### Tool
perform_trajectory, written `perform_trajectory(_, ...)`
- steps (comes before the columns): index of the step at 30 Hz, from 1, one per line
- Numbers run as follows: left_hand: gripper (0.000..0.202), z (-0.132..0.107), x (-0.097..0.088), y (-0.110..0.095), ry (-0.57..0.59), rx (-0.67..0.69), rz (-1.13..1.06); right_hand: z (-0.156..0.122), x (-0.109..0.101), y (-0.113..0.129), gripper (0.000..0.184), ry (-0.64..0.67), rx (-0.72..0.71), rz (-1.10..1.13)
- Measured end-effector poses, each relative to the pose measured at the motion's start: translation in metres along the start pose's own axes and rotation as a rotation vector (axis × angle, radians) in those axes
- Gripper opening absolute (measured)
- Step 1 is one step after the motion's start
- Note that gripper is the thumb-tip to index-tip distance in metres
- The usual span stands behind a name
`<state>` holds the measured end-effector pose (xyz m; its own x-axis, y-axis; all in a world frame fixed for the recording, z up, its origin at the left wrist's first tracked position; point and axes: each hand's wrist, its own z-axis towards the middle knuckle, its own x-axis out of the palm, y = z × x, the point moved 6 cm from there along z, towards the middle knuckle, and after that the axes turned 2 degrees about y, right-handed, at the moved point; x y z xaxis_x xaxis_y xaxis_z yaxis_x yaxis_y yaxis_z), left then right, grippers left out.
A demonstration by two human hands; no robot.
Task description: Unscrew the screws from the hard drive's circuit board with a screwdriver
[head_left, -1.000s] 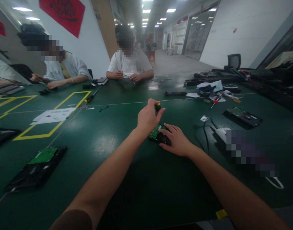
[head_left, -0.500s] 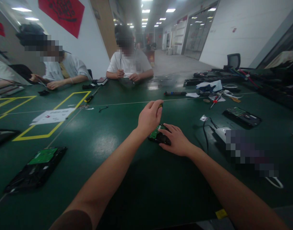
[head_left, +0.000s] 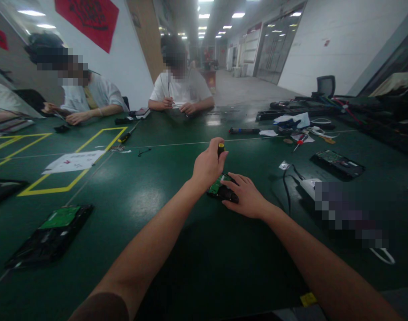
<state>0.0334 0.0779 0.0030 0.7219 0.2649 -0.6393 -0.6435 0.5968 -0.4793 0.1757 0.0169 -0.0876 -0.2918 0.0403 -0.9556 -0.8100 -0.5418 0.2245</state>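
Note:
In the head view my left hand (head_left: 207,165) is closed around an upright screwdriver (head_left: 221,147), whose black handle with a yellow end shows above the thumb. Its shaft and tip are hidden behind the hand. Just below lies a small black device with a green circuit board (head_left: 228,192) on the table. My right hand (head_left: 246,194) grips this device from the right, fingers over the far edge and thumb along the near side. The hands partly cover the board.
Another opened device (head_left: 50,236) lies at left, and a third (head_left: 337,163) at right. A power strip (head_left: 309,183) with a cable is right of my hands. A yellow-black screwdriver (head_left: 125,136), paper (head_left: 72,161) and tools (head_left: 300,141) lie farther off. Co-workers (head_left: 180,91) sit across the green table (head_left: 164,249).
My left hand has turned and its thumb has shifted, so more of the screwdriver's handle and its yellow end show. My right hand and the device have stayed in place.

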Motion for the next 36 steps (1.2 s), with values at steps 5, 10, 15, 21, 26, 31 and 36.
perform_trajectory(5, 0.027, -0.001, -0.001, -0.003, 0.009, 0.013, 0.023, 0.0, 0.0, 0.001, 0.064, 0.005, -0.001, -0.002)
perform_trajectory(10, 0.027, -0.001, -0.006, -0.01, -0.036, 0.112, 0.025, -0.001, 0.0, 0.0, 0.064, 0.0, 0.002, -0.002)
perform_trajectory(15, 0.032, 0.001, -0.006, -0.007, -0.034, 0.075, 0.048, -0.001, -0.001, 0.0, 0.065, -0.004, -0.002, 0.006)
perform_trajectory(21, 0.035, 0.001, -0.004, -0.004, -0.025, 0.048, 0.034, 0.0, -0.001, 0.0, 0.065, 0.005, 0.002, 0.008)
perform_trajectory(26, 0.035, 0.0, -0.001, -0.001, -0.002, 0.004, 0.07, -0.001, 0.002, -0.001, 0.065, -0.009, -0.011, 0.004)
perform_trajectory(31, 0.034, -0.001, 0.003, 0.002, -0.009, -0.014, 0.075, -0.001, 0.002, -0.002, 0.064, -0.007, -0.01, -0.002)
perform_trajectory(36, 0.031, -0.002, 0.005, -0.003, 0.006, 0.045, 0.068, -0.001, 0.001, -0.001, 0.064, -0.005, -0.007, -0.006)
